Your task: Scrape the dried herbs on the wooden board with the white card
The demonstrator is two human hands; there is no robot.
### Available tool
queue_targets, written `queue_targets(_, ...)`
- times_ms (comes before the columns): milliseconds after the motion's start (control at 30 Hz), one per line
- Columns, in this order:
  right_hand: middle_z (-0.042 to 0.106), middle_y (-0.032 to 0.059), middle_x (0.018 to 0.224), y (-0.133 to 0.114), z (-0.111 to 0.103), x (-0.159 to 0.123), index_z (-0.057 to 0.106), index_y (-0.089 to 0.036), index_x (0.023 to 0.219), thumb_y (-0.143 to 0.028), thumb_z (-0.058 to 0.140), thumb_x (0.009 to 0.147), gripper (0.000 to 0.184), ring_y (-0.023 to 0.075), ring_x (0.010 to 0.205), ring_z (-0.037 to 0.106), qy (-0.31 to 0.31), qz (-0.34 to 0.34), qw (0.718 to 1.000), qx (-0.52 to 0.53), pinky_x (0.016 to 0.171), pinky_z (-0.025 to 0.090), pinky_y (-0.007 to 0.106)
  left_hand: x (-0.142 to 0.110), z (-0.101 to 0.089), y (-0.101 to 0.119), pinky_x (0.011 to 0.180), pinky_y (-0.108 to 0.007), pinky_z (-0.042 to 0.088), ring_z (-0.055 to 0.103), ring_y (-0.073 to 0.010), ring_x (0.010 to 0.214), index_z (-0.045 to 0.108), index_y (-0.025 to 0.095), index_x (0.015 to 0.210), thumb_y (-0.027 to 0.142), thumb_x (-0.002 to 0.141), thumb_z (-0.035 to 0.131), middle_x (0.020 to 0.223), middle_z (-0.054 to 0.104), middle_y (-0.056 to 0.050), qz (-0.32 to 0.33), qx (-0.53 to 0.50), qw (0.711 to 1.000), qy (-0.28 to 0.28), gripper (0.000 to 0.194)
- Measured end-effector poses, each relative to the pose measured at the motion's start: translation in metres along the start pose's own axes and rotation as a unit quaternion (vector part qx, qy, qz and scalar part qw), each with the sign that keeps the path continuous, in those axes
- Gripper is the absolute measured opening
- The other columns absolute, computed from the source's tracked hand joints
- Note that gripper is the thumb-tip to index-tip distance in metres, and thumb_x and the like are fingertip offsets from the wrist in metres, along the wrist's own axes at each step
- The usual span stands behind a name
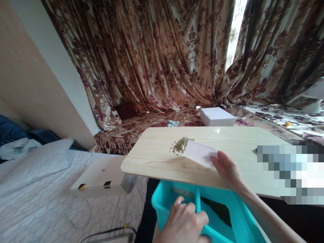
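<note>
My right hand grips one end of a thin white plastic sheet, which looks like a flat scraper. The sheet's far edge meets a loose pile of small green and brown grains on a pale wood-look table. Below the table's near edge is a turquoise divided bin. Curled over the bin's middle divider, my left hand is closed on it. A dark green heap lies in the right compartment. Some speckled material shows in the left one, partly hidden by my hand.
A white box stands behind the table on a patterned couch. To the left, a bed holds a flat white case and cables. Patterned curtains hang behind. A blurred-out patch covers the table's right end.
</note>
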State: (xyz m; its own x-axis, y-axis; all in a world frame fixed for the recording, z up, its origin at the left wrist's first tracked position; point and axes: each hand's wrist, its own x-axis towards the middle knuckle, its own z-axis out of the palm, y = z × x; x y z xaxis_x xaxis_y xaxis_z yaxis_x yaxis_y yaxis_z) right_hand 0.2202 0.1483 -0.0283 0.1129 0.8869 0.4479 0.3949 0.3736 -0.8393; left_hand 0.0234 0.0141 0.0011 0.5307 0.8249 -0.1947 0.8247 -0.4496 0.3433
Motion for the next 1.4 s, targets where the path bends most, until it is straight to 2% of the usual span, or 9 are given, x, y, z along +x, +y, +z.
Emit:
queue_targets(300,0.063,0.002,0.064,-0.035,0.005,-0.036,0.058,-0.021,0.074,-0.049,0.061,0.074,0.028,0.0174,0.063,0.061,-0.096,0.034,0.99,0.095,0.051,0.049,0.022,-0.003,0.0,0.002,0.108,-0.035,0.02,0.052,-0.02,0.105,0.06,0.022,0.097,0.035,0.083,0.062,0.094,0.057,-0.001,-0.008,0.014,1.0,0.02,0.019)
queue_targets(433,0.066,0.0025,0.065,-0.04,-0.005,-0.044,0.061,-0.021,0.073,-0.048,0.063,0.072,0.027,0.0167,0.059,0.06,-0.13,0.036,0.987,0.087,0.048,0.049,0.022,0.002,0.003,0.0,0.106,-0.037,0.024,0.054,-0.0212,0.1,0.061,0.023,0.097,0.039,0.081,0.064,0.091,0.058,-0.002,0.001,0.031,0.999,0.025,0.024)
queue_targets(500,0.068,0.0036,0.068,-0.033,-0.018,-0.037,0.062,-0.021,0.073,-0.045,0.066,0.069,0.025,0.0177,0.06,0.062,-0.111,0.041,0.989,0.084,0.05,0.051,0.024,0.005,0.006,-0.004,0.103,-0.038,0.028,0.056,-0.0225,0.095,0.062,0.024,0.098,0.042,0.079,0.065,0.09,0.059,-0.002,0.006,0.057,0.998,0.022,0.027)
queue_targets(600,0.07,0.0047,0.07,-0.014,-0.042,-0.012,0.063,-0.022,0.079,-0.042,0.071,0.062,0.027,0.0213,0.065,0.066,0.014,0.055,0.993,0.106,0.056,0.054,0.027,0.007,0.014,-0.016,0.093,-0.037,0.036,0.059,-0.021,0.081,0.064,0.027,0.096,0.036,0.084,0.057,0.083,0.061,-0.002,0.013,0.094,0.995,-0.006,0.017)
queue_targets(667,0.071,0.004,0.072,-0.001,-0.054,0.007,0.063,-0.023,0.082,-0.037,0.069,0.064,0.024,0.0214,0.066,0.067,0.087,0.069,0.989,0.098,0.058,0.054,0.028,0.003,0.018,-0.027,0.094,-0.034,0.035,0.059,-0.0182,0.076,0.064,0.029,0.095,0.033,0.087,0.054,0.079,0.061,0.0,0.019,0.08,0.997,0.016,0.013)
queue_targets(733,0.072,0.0034,0.073,0.008,-0.059,0.023,0.063,-0.024,0.083,-0.033,0.064,0.069,0.018,0.0202,0.065,0.067,0.114,0.085,0.986,0.091,0.06,0.054,0.028,-0.002,0.02,-0.037,0.094,-0.032,0.034,0.058,-0.0176,0.077,0.063,0.03,0.095,0.036,0.088,0.054,0.08,0.06,0.001,0.022,0.054,0.996,0.064,0.014)
queue_targets(900,0.072,0.0031,0.069,0.015,-0.046,0.045,0.061,-0.023,0.081,-0.028,0.061,0.069,0.013,0.0196,0.062,0.067,0.116,0.12,0.981,0.102,0.057,0.052,0.029,-0.013,0.018,-0.047,0.091,-0.032,0.036,0.057,-0.0193,0.082,0.064,0.031,0.095,0.043,0.078,0.065,0.082,0.059,0.002,-0.027,0.03,0.998,0.043,0.021)
queue_targets(1067,0.071,0.0027,0.067,0.019,-0.036,0.046,0.06,-0.02,0.082,-0.025,0.059,0.068,0.015,0.0179,0.061,0.067,0.105,0.124,0.982,0.094,0.054,0.05,0.027,-0.014,0.018,-0.049,0.089,-0.034,0.036,0.055,-0.0205,0.084,0.066,0.03,0.089,0.04,0.076,0.066,0.082,0.058,0.001,-0.081,0.04,0.995,0.03,0.016)
queue_targets(1400,0.072,0.0038,0.071,0.006,-0.011,0.044,0.061,-0.019,0.084,-0.029,0.059,0.069,0.018,0.0175,0.065,0.067,0.058,0.096,0.984,0.137,0.06,0.051,0.027,-0.021,0.006,-0.046,0.081,-0.027,0.036,0.052,-0.0189,0.085,0.063,0.027,0.085,0.031,0.075,0.065,0.082,0.057,0.003,-0.094,0.018,0.994,0.047,0.011)
